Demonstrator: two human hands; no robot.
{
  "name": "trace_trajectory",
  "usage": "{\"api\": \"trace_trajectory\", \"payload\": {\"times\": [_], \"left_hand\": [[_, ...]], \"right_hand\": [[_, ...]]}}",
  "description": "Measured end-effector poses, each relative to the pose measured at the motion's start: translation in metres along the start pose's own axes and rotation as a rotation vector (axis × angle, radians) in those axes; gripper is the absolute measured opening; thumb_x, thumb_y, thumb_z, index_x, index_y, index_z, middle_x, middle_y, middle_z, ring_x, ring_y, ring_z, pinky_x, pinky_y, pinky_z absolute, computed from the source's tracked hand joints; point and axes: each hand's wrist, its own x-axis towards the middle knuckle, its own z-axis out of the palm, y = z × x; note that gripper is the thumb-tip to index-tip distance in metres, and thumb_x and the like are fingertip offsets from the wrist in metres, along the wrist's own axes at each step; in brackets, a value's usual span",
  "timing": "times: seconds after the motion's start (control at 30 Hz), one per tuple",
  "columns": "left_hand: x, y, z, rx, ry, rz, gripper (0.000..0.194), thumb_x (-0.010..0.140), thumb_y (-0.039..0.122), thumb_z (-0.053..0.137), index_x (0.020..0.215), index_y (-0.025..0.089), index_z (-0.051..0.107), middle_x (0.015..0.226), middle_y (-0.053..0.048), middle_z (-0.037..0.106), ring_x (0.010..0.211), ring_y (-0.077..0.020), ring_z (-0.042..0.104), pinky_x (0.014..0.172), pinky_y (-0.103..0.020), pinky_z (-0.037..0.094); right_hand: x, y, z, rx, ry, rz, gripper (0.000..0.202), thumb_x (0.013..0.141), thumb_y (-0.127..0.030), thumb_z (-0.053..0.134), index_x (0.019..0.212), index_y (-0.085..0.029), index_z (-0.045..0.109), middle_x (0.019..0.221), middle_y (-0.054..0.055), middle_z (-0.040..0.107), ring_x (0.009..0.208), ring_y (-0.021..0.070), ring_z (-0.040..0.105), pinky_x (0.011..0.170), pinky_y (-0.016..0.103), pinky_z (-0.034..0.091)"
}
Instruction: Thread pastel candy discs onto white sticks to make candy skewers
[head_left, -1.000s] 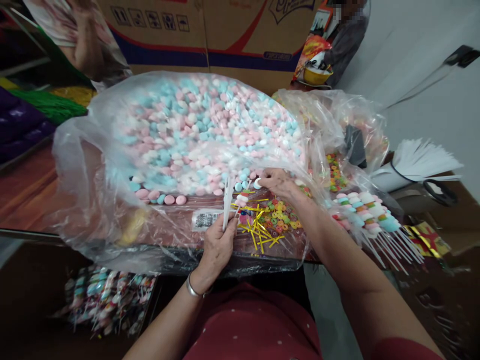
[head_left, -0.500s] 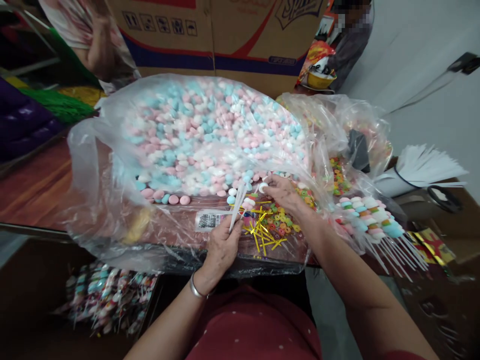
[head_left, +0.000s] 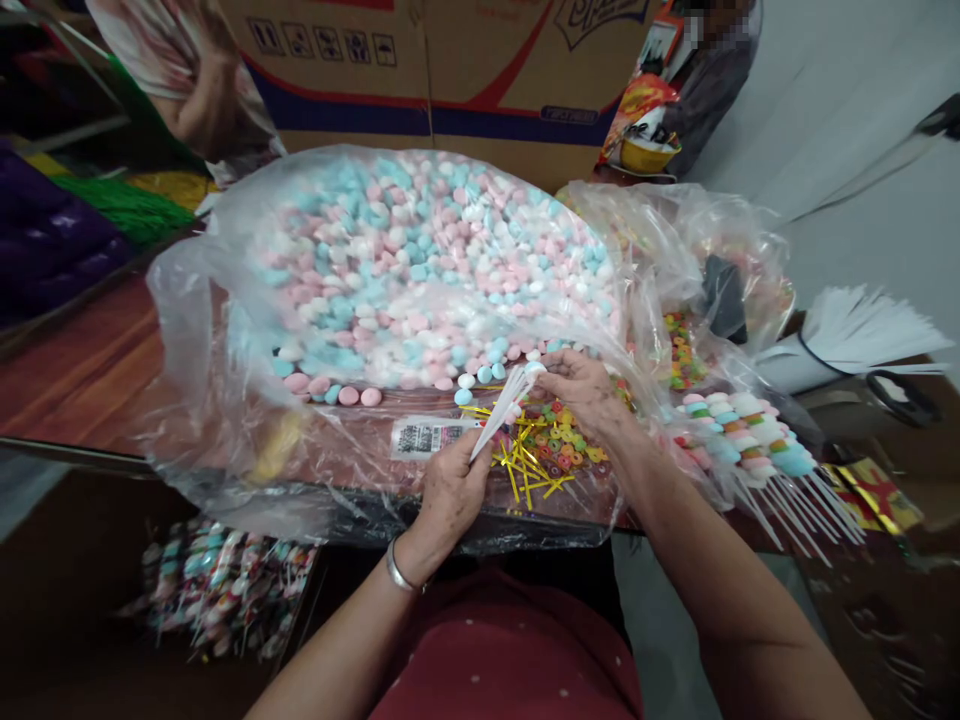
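Head camera view, and from where I stand the left hand [head_left: 454, 480] is closed firmly round a bundle of white sticks [head_left: 499, 413], while the right hand [head_left: 589, 390] pinches a pale candy piece [head_left: 534, 368] right at their upper ends; whether piece and sticks touch, I can't tell. Doing this well, I'd judge, calls for a steady hold low on the bundle, a light pinch by the edges since the piece looks soft, and fingertips kept clear of the stick ends. Just below lie gold twist ties [head_left: 517, 470], with colourful rings [head_left: 574, 440] beside them, all on clear plastic spread over a reddish-brown tabletop [head_left: 82, 370]. Behind the hands slumps a big clear bag [head_left: 187, 270] of pink, blue and white candies. To the right rest loaded candy skewers [head_left: 742, 430], near a holder stuffed with white strips [head_left: 862, 330]; more skewers [head_left: 225, 590] sit low at the left, under table height. A large cardboard box [head_left: 345, 60] stands at the back, a person's bent arm [head_left: 210, 100] to its left, a dark sleeve [head_left: 716, 95] to its right by the pale wall [head_left: 847, 120].
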Motion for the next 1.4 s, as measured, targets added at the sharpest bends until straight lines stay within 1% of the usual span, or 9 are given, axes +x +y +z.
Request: {"api": "trace_trajectory", "payload": {"times": [0.2,0.4,0.5,0.67,0.83,0.93,1.07,1.13,1.4], "left_hand": [[0.000,0.003,-0.001,-0.001,0.016,-0.012,0.027,0.090,0.026,0.050,0.100,0.019,0.074,0.079,-0.003,0.074,0.068,-0.0162,0.062,0.065,-0.024,0.044],[0.000,0.004,0.000,-0.029,0.002,-0.007,0.027,0.091,0.026,0.050,0.101,0.019,0.074,0.085,-0.003,0.076,0.073,-0.0166,0.064,0.068,-0.025,0.045],[0.000,0.003,0.000,-0.016,0.007,-0.007,0.026,0.091,0.026,0.049,0.099,0.020,0.074,0.080,-0.002,0.074,0.070,-0.0160,0.063,0.067,-0.024,0.044],[0.000,0.002,0.000,-0.025,0.011,0.014,0.027,0.090,0.025,0.049,0.099,0.019,0.074,0.080,-0.002,0.074,0.070,-0.0154,0.063,0.067,-0.023,0.045],[0.000,0.003,-0.001,-0.021,0.006,0.006,0.027,0.090,0.027,0.049,0.097,0.019,0.074,0.078,-0.001,0.073,0.068,-0.0151,0.062,0.066,-0.023,0.044],[0.000,0.002,0.000,-0.035,0.004,0.019,0.027,0.090,0.027,0.049,0.094,0.018,0.075,0.076,-0.001,0.072,0.067,-0.0150,0.061,0.065,-0.023,0.044],[0.000,0.001,0.000,-0.033,0.023,0.031,0.027,0.090,0.027,0.049,0.093,0.018,0.075,0.071,-0.001,0.069,0.064,-0.0147,0.059,0.064,-0.023,0.043],[0.000,0.001,0.000,-0.031,0.020,0.033,0.027,0.090,0.027,0.049,0.093,0.018,0.075,0.070,-0.001,0.068,0.063,-0.0145,0.058,0.063,-0.023,0.043],[-0.001,-0.002,0.001,-0.054,0.030,0.030,0.027,0.090,0.027,0.049,0.099,0.019,0.074,0.076,-0.002,0.071,0.067,-0.0156,0.059,0.065,-0.024,0.044]], "right_hand": [[-0.005,0.001,-0.001,0.055,-0.023,-0.035,0.035,0.062,-0.041,0.081,0.083,-0.020,0.064,0.072,-0.001,0.071,0.063,0.0135,0.068,0.065,0.031,0.060],[-0.010,-0.002,0.000,0.081,-0.005,-0.030,0.029,0.062,-0.033,0.079,0.084,-0.020,0.065,0.075,-0.001,0.072,0.068,0.0135,0.068,0.070,0.031,0.060],[-0.011,-0.003,0.000,0.091,-0.001,-0.027,0.027,0.062,-0.030,0.079,0.082,-0.020,0.064,0.071,-0.002,0.070,0.068,0.0139,0.068,0.070,0.031,0.060],[-0.010,0.003,0.000,0.051,0.013,-0.063,0.031,0.062,-0.034,0.079,0.081,-0.020,0.060,0.072,-0.002,0.069,0.066,0.0141,0.067,0.064,0.030,0.059],[-0.010,0.013,-0.003,-0.112,0.032,-0.245,0.028,0.068,-0.035,0.076,0.086,-0.021,0.061,0.077,-0.001,0.069,0.071,0.0148,0.067,0.070,0.031,0.059],[-0.012,0.014,-0.006,-0.319,0.027,-0.412,0.017,0.078,-0.029,0.067,0.093,-0.022,0.064,0.084,0.001,0.070,0.076,0.0161,0.068,0.077,0.034,0.058],[-0.016,0.009,-0.010,-0.581,0.039,-0.633,0.013,0.082,-0.021,0.060,0.093,-0.022,0.067,0.094,0.004,0.072,0.083,0.0174,0.069,0.081,0.035,0.057],[-0.017,0.007,-0.010,-0.647,0.017,-0.693,0.013,0.084,-0.021,0.059,0.093,-0.022,0.069,0.096,0.004,0.073,0.089,0.0183,0.069,0.085,0.036,0.056],[-0.016,0.024,0.000,-0.362,-0.018,-0.505,0.018,0.085,-0.030,0.063,0.100,-0.022,0.071,0.097,0.004,0.074,0.086,0.0172,0.070,0.082,0.033,0.057]]}}
